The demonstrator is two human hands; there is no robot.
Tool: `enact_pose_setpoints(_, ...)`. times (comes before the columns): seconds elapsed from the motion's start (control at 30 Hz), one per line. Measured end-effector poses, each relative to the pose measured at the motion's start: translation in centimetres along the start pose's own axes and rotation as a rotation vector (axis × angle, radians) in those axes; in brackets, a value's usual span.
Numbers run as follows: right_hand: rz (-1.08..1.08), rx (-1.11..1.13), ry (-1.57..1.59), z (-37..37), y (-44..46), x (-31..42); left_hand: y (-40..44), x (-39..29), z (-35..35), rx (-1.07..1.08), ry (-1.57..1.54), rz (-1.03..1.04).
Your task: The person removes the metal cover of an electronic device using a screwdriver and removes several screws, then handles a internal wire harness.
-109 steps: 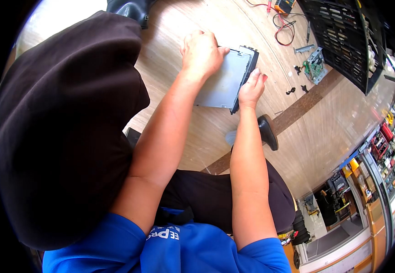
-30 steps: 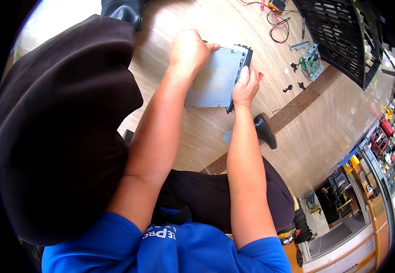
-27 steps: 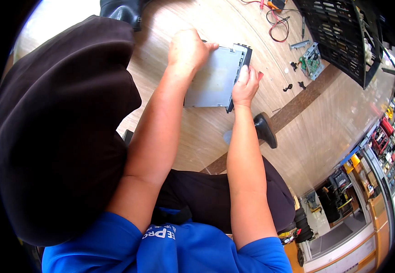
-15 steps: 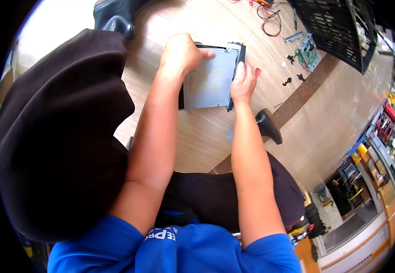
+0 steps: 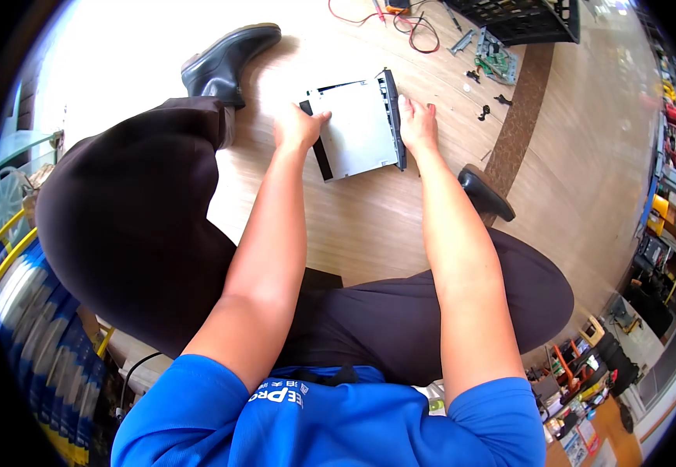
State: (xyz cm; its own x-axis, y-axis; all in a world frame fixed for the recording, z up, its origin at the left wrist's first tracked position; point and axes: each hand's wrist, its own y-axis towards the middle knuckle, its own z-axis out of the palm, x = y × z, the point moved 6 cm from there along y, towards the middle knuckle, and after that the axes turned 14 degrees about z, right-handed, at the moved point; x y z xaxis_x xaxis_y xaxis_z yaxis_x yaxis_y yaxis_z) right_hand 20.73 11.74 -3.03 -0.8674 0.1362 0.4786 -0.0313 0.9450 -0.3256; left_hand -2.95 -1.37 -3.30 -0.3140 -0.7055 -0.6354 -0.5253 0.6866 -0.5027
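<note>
Between my hands is a flat light-grey metal case (image 5: 357, 128) with a black front panel along its right side; it looks like a disc drive. My left hand (image 5: 297, 128) grips the left edge, thumb on the top face, the other fingers mostly hidden. Against the black panel rests my right hand (image 5: 418, 124), its fingers pointing away from me and partly hidden by the panel. The case is slightly turned, and a dark strip shows along its left edge. Whether it touches the floor I cannot tell.
On the floor (image 5: 353, 226) beyond my right hand lie a green circuit board (image 5: 496, 64), small black parts (image 5: 484, 113), and red and black test leads (image 5: 423, 39). A black crate (image 5: 521, 19) stands at the top. My boots (image 5: 221, 70) flank the work; crowded shelves line the right.
The case has turned slightly and shows more of its front panel. My left hand has slid down its left edge. My right hand has moved to the panel's outer side. The view has shifted.
</note>
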Motion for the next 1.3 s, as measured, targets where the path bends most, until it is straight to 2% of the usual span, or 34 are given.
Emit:
enact_pose_setpoints(0.03,0.108,-0.011,-0.096,-0.6,-0.3,-0.7,-0.3,0.1,0.4,-0.004,-0.002,0.014)
enact_pose_setpoints(0.07,0.104,-0.023,-0.091,-1.3,-0.7,-0.7,-0.6,0.2,0.4,-0.062,0.018,0.032)
enact_pose_setpoints(0.13,0.304,0.159,-0.231,-0.6,-1.7,-3.3,-0.4,1.7,1.2,-0.126,0.036,0.053)
enact_pose_setpoints(0.2,0.252,0.104,-0.214,0.8,-1.8,-6.0,0.3,3.4,2.6,-0.085,-0.213,-0.025)
enact_pose_setpoints(0.27,0.412,0.293,-0.195,2.0,-3.7,-7.7,-0.6,3.7,2.6,-0.039,-0.317,-0.067)
enact_pose_setpoints(0.33,0.445,0.407,-0.159,1.4,-5.7,-6.9,-1.7,4.4,2.0,-0.149,-0.393,-0.092)
enact_pose_setpoints(0.4,0.291,0.386,-0.221,1.5,-5.8,-6.1,-1.7,3.9,1.2,-0.217,-0.416,-0.003)
enact_pose_setpoints(0.5,0.281,0.276,-0.199,0.5,-6.6,-5.4,-1.5,3.0,-0.6,-0.268,-0.749,0.018)
enact_pose_setpoints(0.53,0.28,0.205,-0.186,-0.3,-7.0,-5.2,-1.5,2.5,-1.7,-0.253,-0.754,0.105)
enact_pose_setpoints(0.57,0.28,0.103,-0.246,-1.1,-6.8,-4.8,-1.1,2.5,-2.8,-0.241,-0.738,0.1)
enact_pose_setpoints(0.6,0.282,0.101,-0.236,-1.8,-6.9,-4.3,-1.3,1.2,-4.8,-0.229,-0.722,0.096)
enact_pose_setpoints(0.67,0.225,-0.019,-0.162,-4.3,-7.4,-2.3,-2.0,-2.8,-10.5,-0.335,-0.675,0.172)
enact_pose_setpoints(0.7,0.138,-0.03,-0.122,-4.7,-7.7,-0.9,-0.5,-4.5,-13.6,-0.419,-0.624,0.233)
enact_pose_setpoints(0.73,0.143,-0.029,-0.106,-4.3,-7.9,-0.5,0.2,-6.5,-16.4,-0.504,-0.568,0.292)
enact_pose_setpoints(0.77,0.028,-0.003,-0.052,-3.2,-7.9,0.9,-2.0,-10.2,-20.6,-0.612,-0.481,0.325)
enact_pose_setpoints(0.8,-0.088,0.023,0.003,-2.1,-8.3,2.4,-2.6,-13.5,-24.6,-0.418,-0.477,0.459)
enact_pose_setpoints(0.83,-0.15,0.093,0.037,-0.9,-9.0,3.7,-4.2,-17.4,-27.2,-0.112,-0.829,0.954)
enact_pose_setpoints(0.87,-0.237,0.125,-0.031,0.9,-9.4,4.6,-6.1,-19.4,-30.9,-0.232,-0.683,1.024)
enact_pose_setpoints(0.9,-0.198,0.172,-0.039,2.4,-9.8,5.3,-13.6,-23.5,-32.2,-0.33,-0.482,1.088)
enact_pose_setpoints(0.93,-0.159,0.214,-0.049,3.6,-10.5,6.1,-14.2,-24.2,-33.9,-0.366,-0.49,1.137)
enact_pose_setpoints(1.0,0.016,0.274,-0.156,5.4,-10.6,6.0,-17.8,-25.5,-35.0,-0.279,-0.317,1.223)
enact_pose_setpoints(1.03,0.013,0.247,-0.142,8.0,-9.2,4.7,-16.2,-24.9,-35.7,-0.295,-0.39,1.225)
enact_pose_setpoints(1.07,0.009,0.222,-0.131,9.9,-7.9,3.4,-14.9,-23.8,-35.3,-0.224,-0.486,1.272)
enact_pose_setpoints(1.13,0.064,0.272,-0.184,6.3,-9.5,5.7,-9.1,-18.8,-36.5,-0.436,-0.497,1.071)
enact_pose_setpoints(1.17,0.126,0.326,-0.23,5.1,-10.4,6.3,-9.4,-18.8,-36.5,-0.383,-0.601,0.949)
enact_pose_setpoints(1.2,0.126,0.334,-0.254,5.2,-10.6,6.2,-11.3,-20.0,-36.4,-0.325,-0.542,1.061)
enact_pose_setpoints(1.27,0.063,0.287,-0.214,5.1,-10.3,7.2,-12.3,-20.7,-36.5,-0.391,-0.462,1.1)
enact_pose_setpoints(1.3,0.068,0.266,-0.192,4.5,-11.0,8.0,-9.4,-19.3,-37.8,-0.396,-0.472,1.099)
